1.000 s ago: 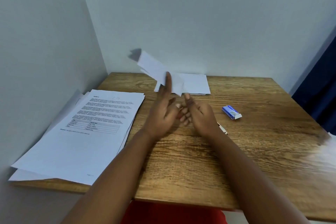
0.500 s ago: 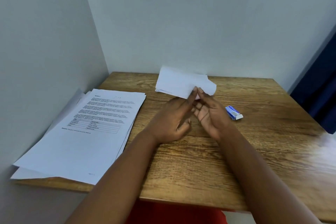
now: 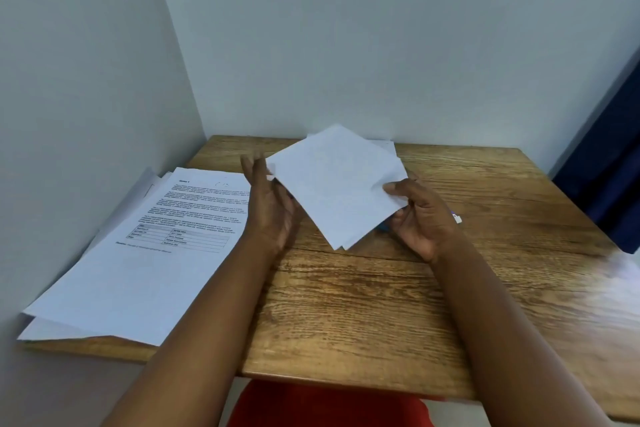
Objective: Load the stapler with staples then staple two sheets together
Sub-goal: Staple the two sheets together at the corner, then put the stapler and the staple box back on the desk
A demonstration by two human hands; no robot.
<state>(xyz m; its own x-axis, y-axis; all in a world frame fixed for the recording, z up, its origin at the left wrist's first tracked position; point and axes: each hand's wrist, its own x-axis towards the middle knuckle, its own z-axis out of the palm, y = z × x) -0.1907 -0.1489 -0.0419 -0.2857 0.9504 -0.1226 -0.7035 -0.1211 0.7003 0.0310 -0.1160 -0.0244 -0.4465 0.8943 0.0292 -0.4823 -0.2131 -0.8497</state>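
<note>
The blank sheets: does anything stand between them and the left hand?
Nothing visible does. The right hand pinches the blank sheets at their right edge, and the left hand, its fingers straight, sits at their left edge over the wooden table.

Sheets (image 3: 334,184): small white blank papers, at least two layered, their lower corners slightly offset; tilted like a diamond and lifted off the wooden table (image 3: 381,305), over its far middle part.
Hold: right hand (image 3: 420,215) pinches the right corner, thumb on top; left hand (image 3: 268,204) with straight fingers against the left edge.
Staple box (image 3: 456,218): only a white and blue bit shows, on the table just right of the right hand.
Stapler: cannot tell.
</note>
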